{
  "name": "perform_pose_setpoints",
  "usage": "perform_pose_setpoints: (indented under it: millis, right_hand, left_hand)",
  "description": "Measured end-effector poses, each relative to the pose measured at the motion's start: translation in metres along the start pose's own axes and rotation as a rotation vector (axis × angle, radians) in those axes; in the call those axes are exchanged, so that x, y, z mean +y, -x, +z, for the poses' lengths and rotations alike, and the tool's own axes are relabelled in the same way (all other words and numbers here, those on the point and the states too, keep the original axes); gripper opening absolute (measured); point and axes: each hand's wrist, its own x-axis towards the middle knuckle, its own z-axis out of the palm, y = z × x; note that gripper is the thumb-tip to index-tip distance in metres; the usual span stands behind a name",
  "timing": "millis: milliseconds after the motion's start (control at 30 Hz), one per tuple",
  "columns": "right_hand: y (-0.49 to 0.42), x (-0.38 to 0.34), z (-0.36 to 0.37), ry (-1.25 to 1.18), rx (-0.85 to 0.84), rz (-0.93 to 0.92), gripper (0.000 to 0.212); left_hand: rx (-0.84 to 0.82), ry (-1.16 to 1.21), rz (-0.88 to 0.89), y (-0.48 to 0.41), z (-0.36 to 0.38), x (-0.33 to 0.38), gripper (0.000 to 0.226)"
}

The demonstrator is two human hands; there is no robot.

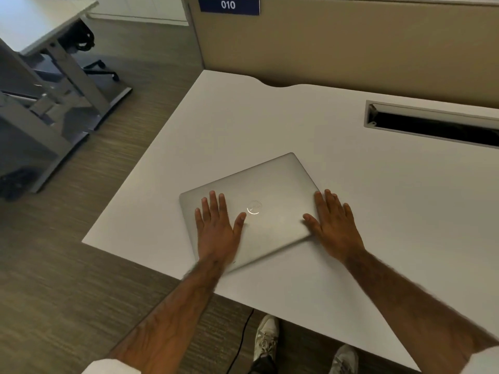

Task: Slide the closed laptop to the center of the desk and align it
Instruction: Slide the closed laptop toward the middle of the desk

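Note:
A closed silver laptop (270, 184) lies on the white desk (351, 184), turned at an angle to the desk's front edge, toward the desk's left half. My left hand (217, 228) rests flat on the lid's left part, fingers spread. My right hand (333, 225) lies flat over the laptop's right corner, fingers spread, with the thumb on the lid and the palm partly on the desk. A round logo (254, 207) shows between the hands.
A long cable slot (432, 125) is cut into the desk at the back right. A beige partition (351, 49) with a "010" sign (229, 5) stands behind. Another desk's frame (54, 90) is at the left. My shoes (266, 338) and a black cable (243, 338) are on the floor.

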Motion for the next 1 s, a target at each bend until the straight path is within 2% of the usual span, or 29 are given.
perform_pose_setpoints:
  millis: [100,367,533,700,867,1000]
  right_hand:
    - [-0.007,-0.012,-0.001,0.034,0.019,-0.006,0.075]
    - [-0.023,-0.032,-0.009,0.068,0.029,0.032,0.07]
    - [-0.026,-0.043,-0.019,0.109,0.054,0.092,0.063]
    - [-0.022,-0.048,-0.025,0.073,0.026,0.175,0.065]
    - [-0.029,-0.042,-0.027,-0.061,0.001,0.277,0.068]
    - [-0.037,-0.037,-0.026,-0.121,-0.02,0.311,0.073]
  left_hand:
    - [-0.012,0.022,-0.07,0.001,-0.003,-0.021,0.085]
    - [-0.001,0.143,-0.313,0.0,-0.014,-0.044,0.086]
    - [0.021,0.112,-0.348,-0.013,-0.027,-0.037,0.081]
    - [-0.014,0.23,-0.445,-0.038,-0.042,-0.036,0.081]
    - [-0.072,0.329,-0.606,-0.054,-0.048,-0.031,0.086]
    - [-0.07,0.381,-0.742,-0.051,-0.045,-0.037,0.065]
